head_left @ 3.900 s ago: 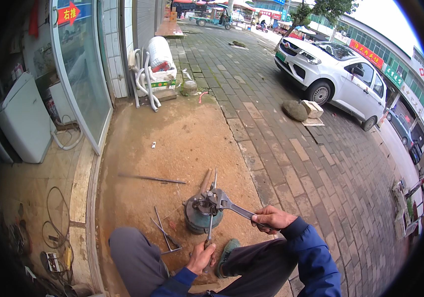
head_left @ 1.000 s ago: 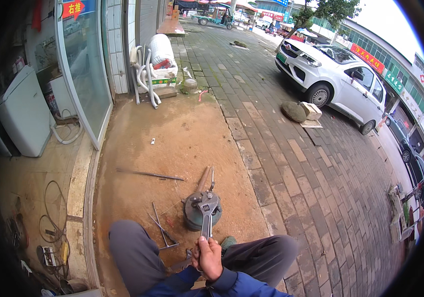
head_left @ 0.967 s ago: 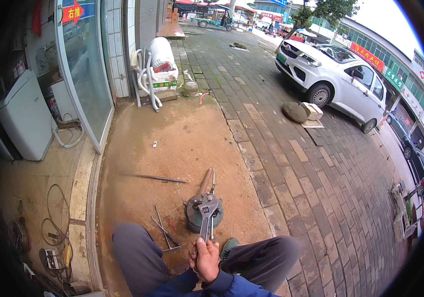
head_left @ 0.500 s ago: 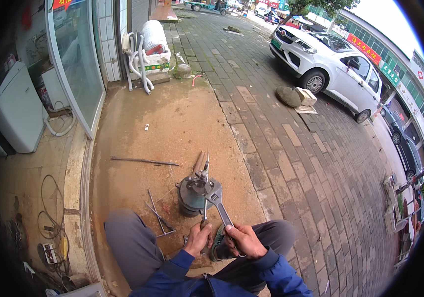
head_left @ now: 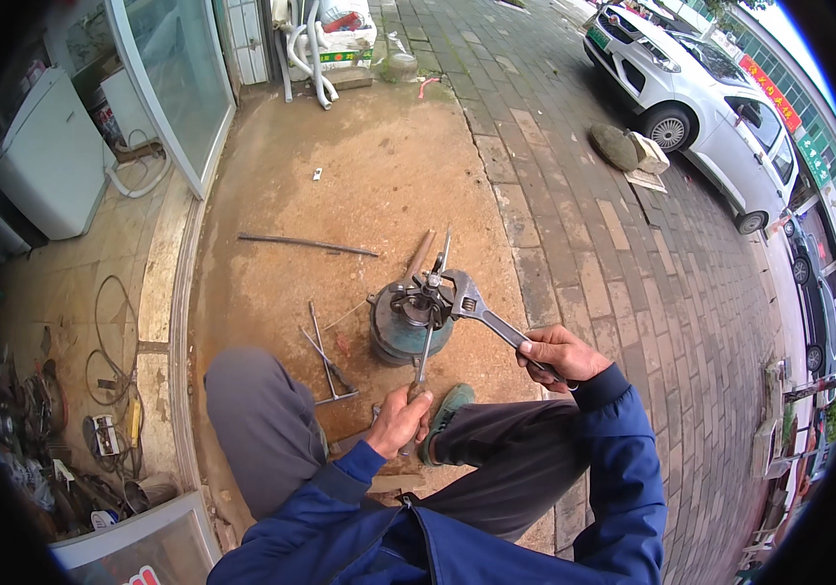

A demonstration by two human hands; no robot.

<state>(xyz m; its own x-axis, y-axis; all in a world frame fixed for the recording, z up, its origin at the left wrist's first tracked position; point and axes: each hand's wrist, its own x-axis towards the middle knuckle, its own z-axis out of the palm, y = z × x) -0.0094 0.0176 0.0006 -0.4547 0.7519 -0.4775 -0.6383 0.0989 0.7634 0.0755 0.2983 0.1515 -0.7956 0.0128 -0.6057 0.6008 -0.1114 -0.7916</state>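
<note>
Between my knees stands a squat, round, dark green metal housing (head_left: pixel 396 339) with a shaft and metal parts on top. My right hand (head_left: pixel 564 356) is closed round the handle of an adjustable wrench (head_left: pixel 496 324). The wrench's jaws are at the metal parts on top of the housing, and the handle slants down to the right. In my closed left hand (head_left: pixel 399 421) is a long screwdriver (head_left: pixel 426 359) with a brown handle. Its shank runs up to the housing's top; where its tip rests is hidden among the parts. A wooden handle (head_left: pixel 421 255) sticks out behind the housing.
A T-handle wrench (head_left: pixel 326 356) and a thin dark bar (head_left: pixel 308 244) lie on the concrete to the left. Tools and cables (head_left: pixel 111 429) clutter the doorway floor beside the glass door (head_left: pixel 172 88). A white car (head_left: pixel 700 93) is parked at the far right.
My right hand has swung the wrench handle outward to the right and up, away from my left hand. The left hand still holds the screwdriver. My view has tilted down.
</note>
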